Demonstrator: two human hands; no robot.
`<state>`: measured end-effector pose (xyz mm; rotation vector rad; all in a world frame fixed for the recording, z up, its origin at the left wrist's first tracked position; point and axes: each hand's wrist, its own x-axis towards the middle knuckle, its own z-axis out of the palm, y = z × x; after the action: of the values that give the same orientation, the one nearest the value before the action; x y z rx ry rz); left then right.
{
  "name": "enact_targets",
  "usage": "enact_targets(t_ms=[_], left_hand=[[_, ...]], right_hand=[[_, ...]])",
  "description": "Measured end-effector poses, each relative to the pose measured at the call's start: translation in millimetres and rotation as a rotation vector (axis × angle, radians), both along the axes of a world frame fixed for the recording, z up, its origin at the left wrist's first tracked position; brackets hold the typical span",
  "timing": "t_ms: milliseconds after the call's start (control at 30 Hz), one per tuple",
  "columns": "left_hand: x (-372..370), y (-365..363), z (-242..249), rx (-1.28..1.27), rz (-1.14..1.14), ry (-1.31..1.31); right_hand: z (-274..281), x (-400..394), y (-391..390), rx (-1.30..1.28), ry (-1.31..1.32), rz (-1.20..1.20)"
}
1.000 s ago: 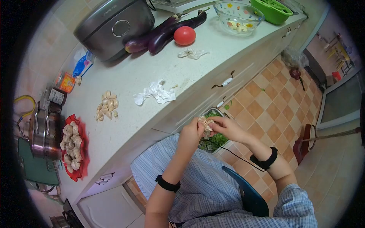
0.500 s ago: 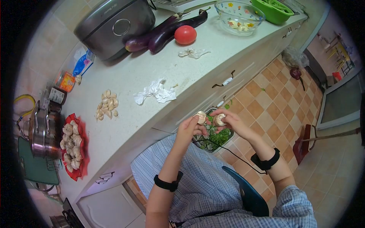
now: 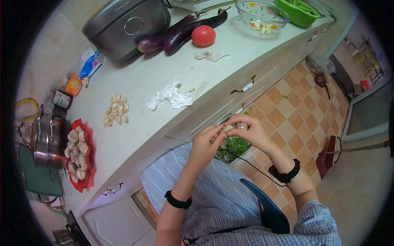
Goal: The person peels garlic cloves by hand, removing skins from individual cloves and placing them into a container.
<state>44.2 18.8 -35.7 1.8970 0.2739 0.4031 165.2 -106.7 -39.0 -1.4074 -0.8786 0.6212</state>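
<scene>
Held garlic (image 3: 226, 129): dry, papery skin, matt. Loose cloves (image 3: 117, 108): smooth skins, low sheen. Garlic bulbs (image 3: 78, 148): rough, papery. Plate (image 3: 91, 153): shiny, looks like plastic. Counter (image 3: 164, 71): smooth, faint gloss. Crumpled paper (image 3: 170, 97): thin, creased, matt. Eggplants (image 3: 193, 33), tomato (image 3: 203, 35): smooth, glossy skin. Rice cooker (image 3: 117, 35): satin finish, metal or plastic, can't tell. Bowl (image 3: 245, 21): clear, glossy, looks like glass. Basket (image 3: 303, 17): plastic, semi-gloss. Pot (image 3: 53, 141): polished metal, reflective. Clothing (image 3: 217, 201): woven cloth, matt. Armband (image 3: 178, 201): matt, fabric look. Chair (image 3: 271, 209): smooth plastic. Drawer handle (image 3: 247, 87): glossy middle, metal-look ends. Floor (image 3: 283, 108): smooth tile, slight sheen. Bag (image 3: 320, 63): thin, wrinkled, see-through plastic.
</scene>
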Motion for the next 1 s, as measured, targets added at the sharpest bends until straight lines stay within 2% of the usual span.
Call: enact_targets(t_ms=[67, 133, 267, 333, 433, 500, 633, 767, 833, 900, 1000], left_hand=[[-1.7, -5.1, 13.0, 0.021, 0.02, -0.001], [-3.1, -6.9, 19.0, 0.043, 0.042, -0.003], [-5.2, -6.7, 24.2, 0.099, -0.032, -0.063], [-4.4, -5.9, 23.9, 0.098, -0.045, -0.075], [-2.6, -6.2, 20.4, 0.134, -0.068, -0.112], [-1.3, -11.7, 19.5, 0.056, 0.006, -0.164], [-3.8, -7.0, 16.4, 0.134, -0.052, -0.1], [-2.6, -8.9, 15.7, -0.074, -0.051, -0.075], [-1.6, -10.1, 14.7, -0.145, -0.056, -0.054], [-0.2, -12.9, 11.9, -0.562, -0.055, -0.046], [-0.3, -12.8, 13.9, -0.629, -0.077, -0.04]], right_hand=[[3.1, 0.3, -1.5, -0.02, 0.013, 0.012], [4.9, 2.8, -3.5, -0.048, 0.173, 0.054], [1.8, 5.1, -5.1, -0.057, 0.258, 0.087], [-0.8, 4.6, -5.3, 0.025, 0.314, 0.08], [-1.6, 5.0, -6.3, 0.008, 0.333, 0.073], [-0.5, 4.1, -6.8, 0.015, 0.309, 0.085], [-4.8, 5.1, -8.2, 0.057, 0.287, 0.121], [-5.2, 3.8, -6.9, 0.095, 0.332, 0.124], [2.1, 0.6, -5.7, 0.012, 0.339, 0.067], [1.4, 0.0, -5.7, -0.004, 0.337, 0.064], [-2.4, -1.5, -4.7, -0.007, 0.365, 0.058]])
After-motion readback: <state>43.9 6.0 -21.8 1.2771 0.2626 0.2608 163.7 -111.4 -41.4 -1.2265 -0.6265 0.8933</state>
